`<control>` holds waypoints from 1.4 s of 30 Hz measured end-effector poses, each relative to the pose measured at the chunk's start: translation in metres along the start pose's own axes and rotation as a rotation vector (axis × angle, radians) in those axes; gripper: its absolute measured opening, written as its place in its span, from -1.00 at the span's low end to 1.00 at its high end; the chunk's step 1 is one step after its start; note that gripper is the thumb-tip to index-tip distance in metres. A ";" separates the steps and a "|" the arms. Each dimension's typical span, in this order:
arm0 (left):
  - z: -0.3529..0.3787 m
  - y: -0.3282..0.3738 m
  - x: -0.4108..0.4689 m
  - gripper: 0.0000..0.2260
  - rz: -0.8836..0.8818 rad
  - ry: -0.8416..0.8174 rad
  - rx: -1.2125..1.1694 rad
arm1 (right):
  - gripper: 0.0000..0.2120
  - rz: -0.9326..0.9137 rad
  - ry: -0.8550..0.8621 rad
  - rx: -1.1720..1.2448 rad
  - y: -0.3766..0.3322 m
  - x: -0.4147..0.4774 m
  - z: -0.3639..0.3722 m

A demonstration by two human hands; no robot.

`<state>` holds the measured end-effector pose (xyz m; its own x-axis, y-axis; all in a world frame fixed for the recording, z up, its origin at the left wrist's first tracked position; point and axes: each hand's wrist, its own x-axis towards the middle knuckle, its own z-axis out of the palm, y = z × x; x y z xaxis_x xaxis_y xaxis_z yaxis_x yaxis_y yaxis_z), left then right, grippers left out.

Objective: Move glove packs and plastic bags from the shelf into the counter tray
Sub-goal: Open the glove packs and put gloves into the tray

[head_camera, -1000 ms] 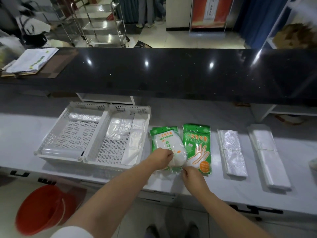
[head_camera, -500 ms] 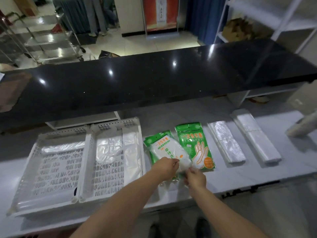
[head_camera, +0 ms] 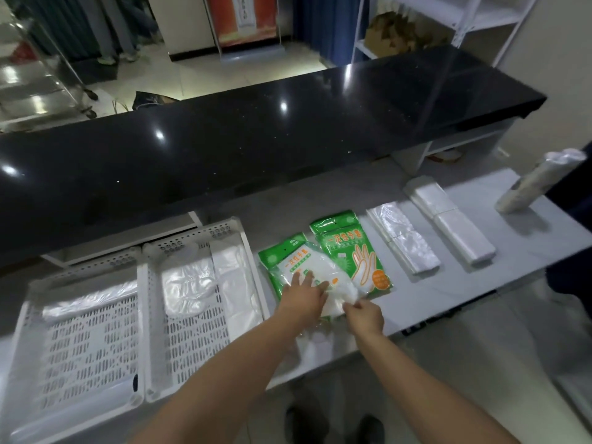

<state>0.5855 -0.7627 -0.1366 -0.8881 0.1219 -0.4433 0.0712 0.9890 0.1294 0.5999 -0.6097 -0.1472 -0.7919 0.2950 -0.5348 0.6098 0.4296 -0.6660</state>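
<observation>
Two green glove packs lie side by side on the white counter (head_camera: 416, 302), just right of a pair of white perforated trays. The left glove pack (head_camera: 288, 264) is partly covered by a loose wad of clear plastic gloves (head_camera: 333, 283) that spills over its lower end; the right glove pack (head_camera: 349, 248) lies flat and untouched, printed with a hand outline. The left hand (head_camera: 302, 298) rests palm down on the left pack and the wad, fingers spread flat. The right hand (head_camera: 365, 314) pinches the near edge of the clear wad between thumb and fingertips. The nearer tray (head_camera: 253, 270) holds clear plastic sheets; the far-left tray (head_camera: 28, 302) holds a few more. Right of the packs, two flat stacks of plastic bags (head_camera: 402, 240) (head_camera: 448, 219) lie apart on the counter, and a roll of bags (head_camera: 538, 181) leans at the far right.
</observation>
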 end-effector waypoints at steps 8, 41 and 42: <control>0.000 0.035 -0.005 -0.59 -0.022 -0.072 0.020 | -0.77 -0.029 0.024 0.043 0.038 -0.003 -0.054; 0.002 0.051 0.002 -0.49 -0.015 -0.055 -0.024 | -0.34 0.089 -0.171 0.570 0.070 0.031 -0.094; 0.004 0.053 0.002 -0.48 -0.027 -0.089 -0.018 | -0.41 0.066 -0.197 0.553 0.068 0.030 -0.092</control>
<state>0.5892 -0.7098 -0.1343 -0.8457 0.1033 -0.5235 0.0392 0.9905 0.1321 0.6152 -0.4933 -0.1609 -0.7627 0.1189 -0.6357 0.6263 -0.1092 -0.7719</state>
